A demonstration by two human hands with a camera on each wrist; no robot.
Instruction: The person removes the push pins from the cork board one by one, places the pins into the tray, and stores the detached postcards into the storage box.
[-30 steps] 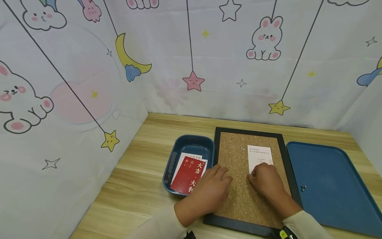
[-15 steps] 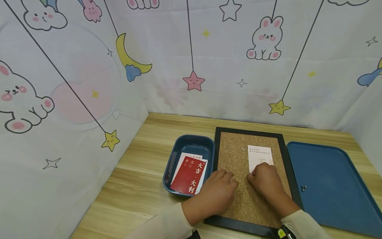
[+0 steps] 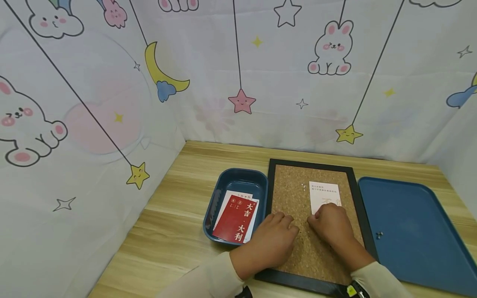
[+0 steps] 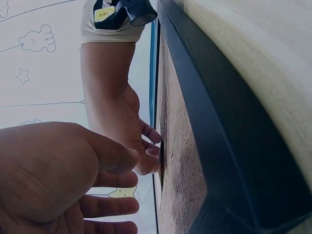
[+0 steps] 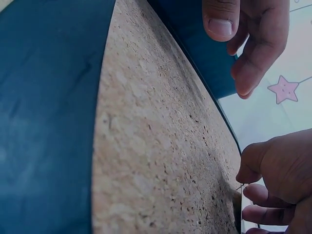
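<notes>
My right hand (image 3: 331,225) is over the lower part of a white printed card (image 3: 323,193) lying on a black-framed corkboard (image 3: 294,256). In the right wrist view, the right hand's thumb and index finger (image 5: 252,170) pinch a thin pin (image 5: 239,187) close to the cork; its head is hidden. The left hand (image 3: 273,240) hovers over the board's left side with relaxed fingers and holds nothing. In the left wrist view, the left hand (image 4: 53,170) has its fingers apart, in front of the right hand (image 4: 146,156). The card's lower part is hidden by the right hand.
Left of the board, a deep blue tray (image 3: 210,207) holds a red card (image 3: 234,219) over white ones. A flat blue tray (image 3: 417,231) stands on the right, with small silvery pins (image 3: 379,235) on it. Tiny clear bits (image 3: 303,186) lie near the card.
My left hand has shifted right, off the deep tray's edge and over the cork, uncovering more of the red card. The right hand stays at the card with barely any movement.
</notes>
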